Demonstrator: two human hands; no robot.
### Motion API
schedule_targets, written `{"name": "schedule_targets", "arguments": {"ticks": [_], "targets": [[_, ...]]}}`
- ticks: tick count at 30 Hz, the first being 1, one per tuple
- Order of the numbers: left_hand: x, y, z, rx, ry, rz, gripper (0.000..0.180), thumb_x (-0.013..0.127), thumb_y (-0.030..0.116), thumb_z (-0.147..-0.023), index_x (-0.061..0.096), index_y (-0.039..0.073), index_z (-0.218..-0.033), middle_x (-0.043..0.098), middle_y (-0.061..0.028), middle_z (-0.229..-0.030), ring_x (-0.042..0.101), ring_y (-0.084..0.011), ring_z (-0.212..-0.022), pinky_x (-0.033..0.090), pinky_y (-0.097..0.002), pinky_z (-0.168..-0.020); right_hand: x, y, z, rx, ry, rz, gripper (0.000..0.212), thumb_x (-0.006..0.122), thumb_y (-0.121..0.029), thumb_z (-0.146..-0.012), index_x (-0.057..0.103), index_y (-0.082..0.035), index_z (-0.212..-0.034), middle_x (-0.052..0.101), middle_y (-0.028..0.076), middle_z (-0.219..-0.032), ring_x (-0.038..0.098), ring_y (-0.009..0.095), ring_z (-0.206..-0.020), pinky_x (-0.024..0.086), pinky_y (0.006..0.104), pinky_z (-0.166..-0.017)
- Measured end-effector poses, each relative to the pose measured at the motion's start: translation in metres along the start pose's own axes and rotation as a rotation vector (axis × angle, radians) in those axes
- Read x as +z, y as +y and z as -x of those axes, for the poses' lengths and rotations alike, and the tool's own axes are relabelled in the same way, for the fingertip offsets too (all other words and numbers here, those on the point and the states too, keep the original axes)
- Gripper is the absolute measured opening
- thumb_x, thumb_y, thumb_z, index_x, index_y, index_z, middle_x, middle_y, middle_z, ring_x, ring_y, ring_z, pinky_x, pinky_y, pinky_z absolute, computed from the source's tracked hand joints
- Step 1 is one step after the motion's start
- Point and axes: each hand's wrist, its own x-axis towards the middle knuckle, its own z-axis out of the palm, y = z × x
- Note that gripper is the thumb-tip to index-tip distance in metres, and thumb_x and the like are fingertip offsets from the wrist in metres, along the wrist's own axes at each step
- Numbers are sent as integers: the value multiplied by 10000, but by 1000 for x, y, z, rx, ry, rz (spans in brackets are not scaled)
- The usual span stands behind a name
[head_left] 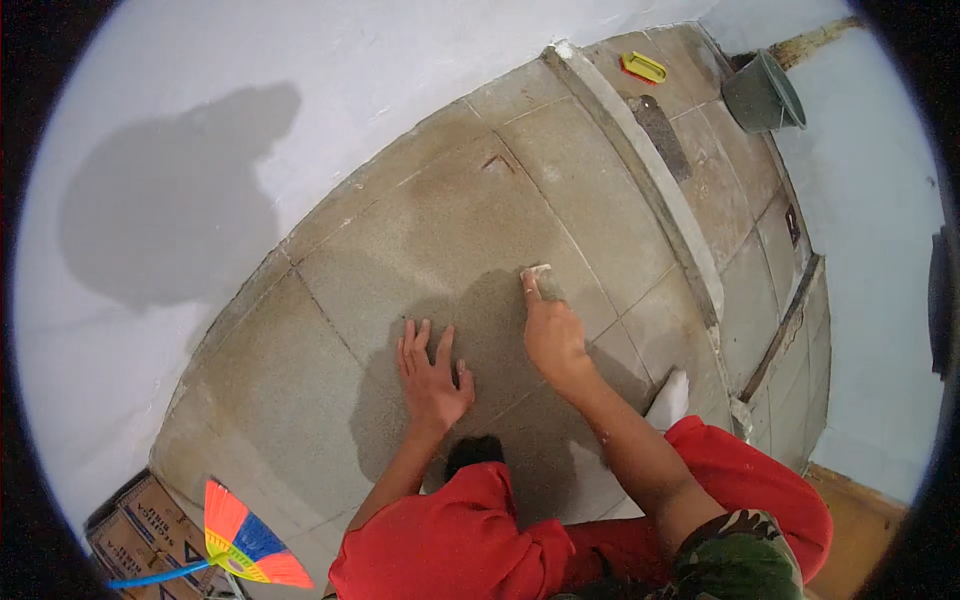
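My left hand (432,385) rests on the grey-brown tiled floor (370,260) with its fingers spread, holding nothing. To its right and a little farther off, my right hand (555,335) is closed with the index finger stretched forward. Under that fingertip is a small flat piece with a whitish edge (541,269), pressed against the tiles; it looks like a scraper blade, but the fist hides any handle. Dark joint lines run between the tiles, and a small angular mark (498,163) shows beyond my hands.
A raised concrete curb (640,170) crosses the floor at right. Behind it lie a yellow scrub brush (643,68) and a dark flat strip (660,135), with a grey bucket (763,92) by the wall. A colourful broom (245,545) and cardboard box (150,535) stand near left.
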Motion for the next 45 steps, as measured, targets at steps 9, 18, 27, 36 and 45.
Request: {"name": "schedule_targets", "arguments": {"ticks": [9,18,27,36,45], "targets": [[-2,2,0,-1,4,51,557,625,145,-838,515,68,-1378,365,-240,-1462,268,-461,-1428,202,-620,-1164,7,7,6,-8,-6,-23,658,557,-53,-887,391,-104,-1521,693,237,-806,716,370,-771,576,460,-661],[-5,3,0,-3,-10,73,538,633,148,-838,529,77,-1362,366,-240,-1463,272,-461,-1429,203,-618,-1166,-1,6,11,21,-70,-20,623,508,-89,-931,373,-162,-1535,705,243,-918,718,373,-838,586,474,-718],[-1,3,0,8,13,69,543,634,156,-836,531,76,-1363,365,-237,-1469,261,-457,-1436,195,-615,-1170,10,22,3,34,2,-123,687,542,-82,-895,335,-140,-1548,710,234,-860,714,401,-787,579,495,-697],[-1,1,-2,5,27,67,553,626,147,-843,510,73,-1379,358,-236,-1470,266,-455,-1432,191,-618,-1171,2,14,-2,43,7,-99,658,543,-68,-901,368,-140,-1531,704,256,-865,720,388,-798,586,481,-701],[-1,2,-2,4,28,38,537,629,147,-836,530,64,-1356,367,-243,-1456,273,-460,-1427,203,-623,-1163,-2,11,1,44,-66,-30,654,538,-82,-907,372,-160,-1535,711,226,-894,723,369,-835,584,473,-723]]}}
